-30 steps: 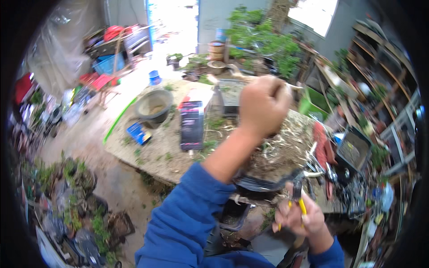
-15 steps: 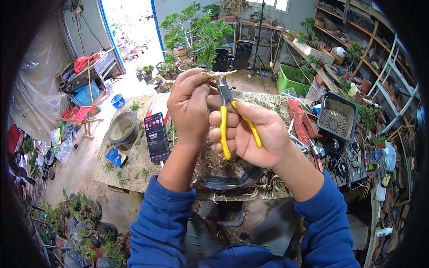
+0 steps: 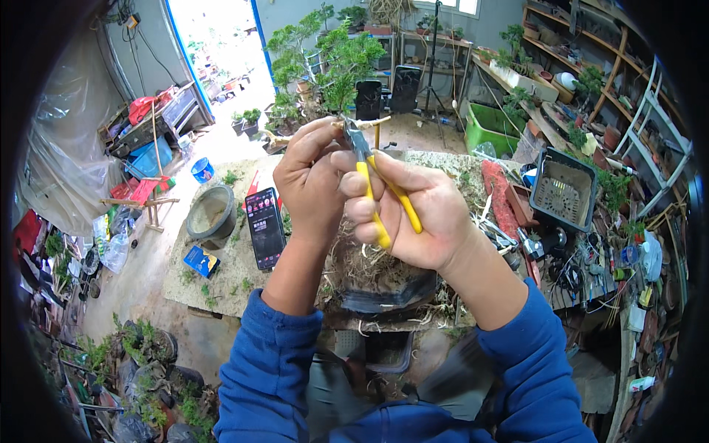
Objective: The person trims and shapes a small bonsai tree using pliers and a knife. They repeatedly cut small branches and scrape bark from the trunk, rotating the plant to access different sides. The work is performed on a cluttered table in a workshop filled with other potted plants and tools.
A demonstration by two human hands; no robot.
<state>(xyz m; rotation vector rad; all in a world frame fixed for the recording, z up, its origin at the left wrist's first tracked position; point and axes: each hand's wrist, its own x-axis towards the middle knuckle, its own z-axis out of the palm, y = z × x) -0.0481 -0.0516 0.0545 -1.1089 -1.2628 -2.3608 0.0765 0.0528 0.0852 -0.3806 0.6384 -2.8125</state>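
Observation:
My left hand (image 3: 309, 177) is closed on a pale bare twig (image 3: 379, 120), raised over the middle of the table; much of the twig is hidden by the fingers. My right hand (image 3: 422, 218) grips yellow-handled pliers (image 3: 360, 144), its fingers curled round the handles. The metal jaws are at the twig beside my left fingertips; whether they bite into it I cannot tell. Below my hands, a dark, shallow round container (image 3: 391, 295) holds soil and a tangle of roots, partly covered by my right hand and arm.
On the table's left are a phone (image 3: 264, 229), a grey pot (image 3: 210, 212) and a small blue box (image 3: 201, 261). To the right lie a red rough strip (image 3: 499, 199), a black plastic basket (image 3: 563, 192) and several tools. A bushy potted tree (image 3: 332, 63) stands beyond.
The plier jaws have shifted left along the twig, closer to my left fingers. The handles are nearer together, and my right fingers have curled further round them. The view has shifted slightly.

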